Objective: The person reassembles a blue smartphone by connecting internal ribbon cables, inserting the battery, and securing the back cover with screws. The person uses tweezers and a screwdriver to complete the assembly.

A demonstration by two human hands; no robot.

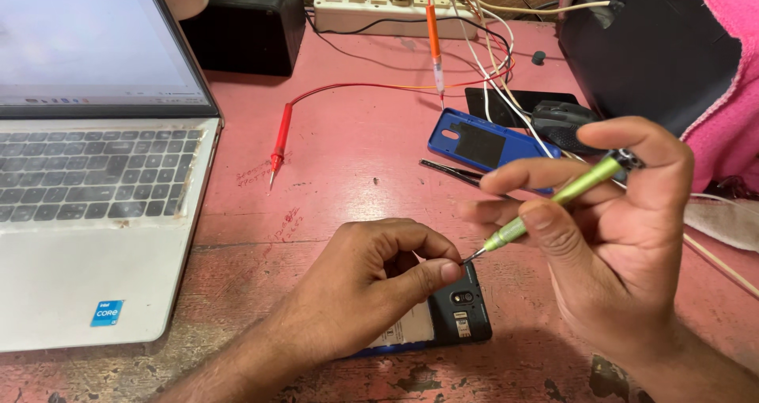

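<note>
Right hand (609, 237) grips green screwdriver (553, 204), tip at opened phone (458, 312); left hand (371, 284) pinched at tip, on pink table (348, 158).

Laptop screen (87, 35) top left, pale glow; blue square sticker (107, 313) on palmrest
</note>
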